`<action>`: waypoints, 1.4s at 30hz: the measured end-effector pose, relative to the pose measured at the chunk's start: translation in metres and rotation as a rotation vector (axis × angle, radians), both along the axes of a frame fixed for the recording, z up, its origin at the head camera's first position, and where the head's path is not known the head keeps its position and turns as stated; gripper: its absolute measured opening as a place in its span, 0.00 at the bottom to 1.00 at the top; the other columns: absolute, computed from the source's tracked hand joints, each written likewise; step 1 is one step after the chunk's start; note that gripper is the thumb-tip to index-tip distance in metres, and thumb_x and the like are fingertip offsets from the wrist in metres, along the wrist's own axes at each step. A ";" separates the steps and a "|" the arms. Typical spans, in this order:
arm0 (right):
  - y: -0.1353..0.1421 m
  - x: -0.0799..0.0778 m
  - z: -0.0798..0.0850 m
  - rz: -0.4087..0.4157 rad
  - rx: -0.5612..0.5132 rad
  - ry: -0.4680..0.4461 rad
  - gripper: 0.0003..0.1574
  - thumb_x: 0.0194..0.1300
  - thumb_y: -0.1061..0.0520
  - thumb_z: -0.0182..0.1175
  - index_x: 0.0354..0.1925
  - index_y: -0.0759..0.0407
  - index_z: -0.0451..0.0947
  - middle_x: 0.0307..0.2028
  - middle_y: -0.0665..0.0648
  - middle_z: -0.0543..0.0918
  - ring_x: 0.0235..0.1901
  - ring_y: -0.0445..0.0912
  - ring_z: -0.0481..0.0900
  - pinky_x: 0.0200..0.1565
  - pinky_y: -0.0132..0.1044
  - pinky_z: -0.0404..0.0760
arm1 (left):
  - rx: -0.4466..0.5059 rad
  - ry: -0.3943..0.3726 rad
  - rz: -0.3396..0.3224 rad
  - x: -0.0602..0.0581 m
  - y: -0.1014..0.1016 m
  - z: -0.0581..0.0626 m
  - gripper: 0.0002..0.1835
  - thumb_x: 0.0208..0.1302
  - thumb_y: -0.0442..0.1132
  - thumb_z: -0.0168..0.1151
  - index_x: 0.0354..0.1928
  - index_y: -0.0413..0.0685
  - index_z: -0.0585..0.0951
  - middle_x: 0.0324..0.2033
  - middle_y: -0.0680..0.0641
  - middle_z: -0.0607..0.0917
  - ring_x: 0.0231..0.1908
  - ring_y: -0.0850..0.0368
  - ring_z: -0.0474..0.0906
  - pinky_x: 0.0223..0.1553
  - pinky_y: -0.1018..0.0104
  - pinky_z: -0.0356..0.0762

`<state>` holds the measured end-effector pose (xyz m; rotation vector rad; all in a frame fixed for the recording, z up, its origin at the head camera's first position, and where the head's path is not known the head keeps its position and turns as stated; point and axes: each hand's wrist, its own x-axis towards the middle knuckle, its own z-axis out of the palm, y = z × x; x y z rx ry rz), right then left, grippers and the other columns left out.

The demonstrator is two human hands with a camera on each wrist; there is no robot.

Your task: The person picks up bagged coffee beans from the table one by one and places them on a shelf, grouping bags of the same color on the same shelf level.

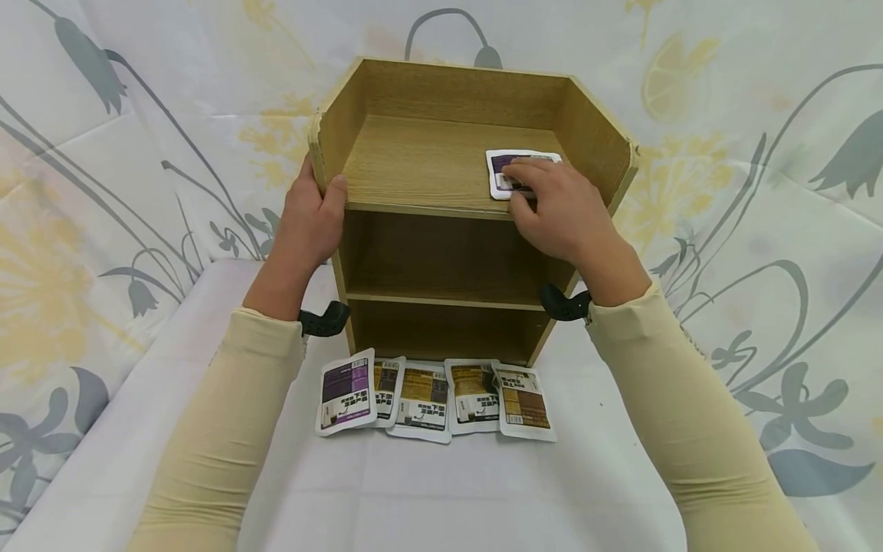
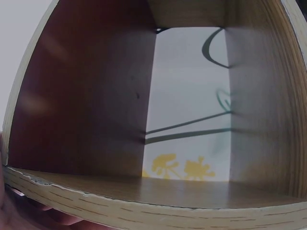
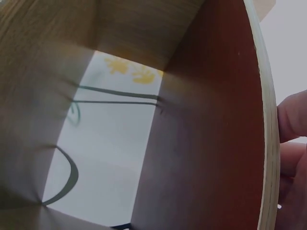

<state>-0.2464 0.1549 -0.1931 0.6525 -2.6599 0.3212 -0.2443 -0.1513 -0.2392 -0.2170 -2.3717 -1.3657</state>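
Observation:
My left hand (image 1: 313, 211) grips the left side panel of a small wooden shelf unit (image 1: 455, 207), thumb on the inner face near the front edge. On the unit's top shelf, toward the right, lies a flat, white-edged packet (image 1: 495, 162) with a purple label. The right hand (image 1: 562, 207) has its curled fingers over this packet and its thumb low at the shelf's front edge, covering part of the label. Both wrist views look into the compartment below, whose wooden front edge (image 2: 158, 215) lies beside the hands; the packet is hidden there.
Several similar packets (image 1: 421, 402) with purple, brown and yellow labels lie overlapping on the white cloth (image 1: 441, 491) before the unit's base. Two lower compartments (image 1: 441, 257) stand under the top shelf. A flower-patterned cloth (image 1: 759, 192) hangs behind.

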 end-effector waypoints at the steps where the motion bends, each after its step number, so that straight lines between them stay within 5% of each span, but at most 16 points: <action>1: 0.000 0.000 -0.001 0.006 -0.008 0.016 0.27 0.69 0.54 0.44 0.62 0.56 0.74 0.65 0.57 0.74 0.65 0.56 0.68 0.65 0.52 0.65 | 0.001 0.000 -0.001 0.000 0.000 0.000 0.28 0.74 0.49 0.39 0.71 0.46 0.58 0.59 0.33 0.73 0.57 0.39 0.72 0.59 0.43 0.69; 9: -0.002 0.010 -0.012 0.114 -0.087 0.247 0.23 0.66 0.56 0.51 0.56 0.62 0.79 0.57 0.62 0.80 0.59 0.58 0.75 0.63 0.51 0.68 | 0.003 0.002 0.004 0.001 0.000 0.000 0.28 0.73 0.49 0.39 0.70 0.46 0.59 0.59 0.33 0.73 0.57 0.40 0.72 0.59 0.43 0.69; 20: -0.007 0.033 -0.031 0.273 -0.159 0.405 0.21 0.62 0.60 0.57 0.54 0.65 0.80 0.54 0.64 0.81 0.57 0.58 0.75 0.63 0.50 0.67 | -0.001 0.002 -0.010 0.001 -0.001 0.000 0.28 0.73 0.49 0.38 0.70 0.45 0.59 0.58 0.32 0.73 0.57 0.39 0.73 0.58 0.43 0.70; 42: -0.038 0.059 -0.095 0.425 -0.203 0.403 0.19 0.60 0.63 0.58 0.50 0.63 0.81 0.52 0.63 0.81 0.62 0.58 0.73 0.68 0.51 0.65 | 0.010 -0.001 0.004 0.002 0.000 0.001 0.27 0.73 0.50 0.39 0.68 0.45 0.61 0.58 0.34 0.74 0.56 0.41 0.73 0.59 0.45 0.69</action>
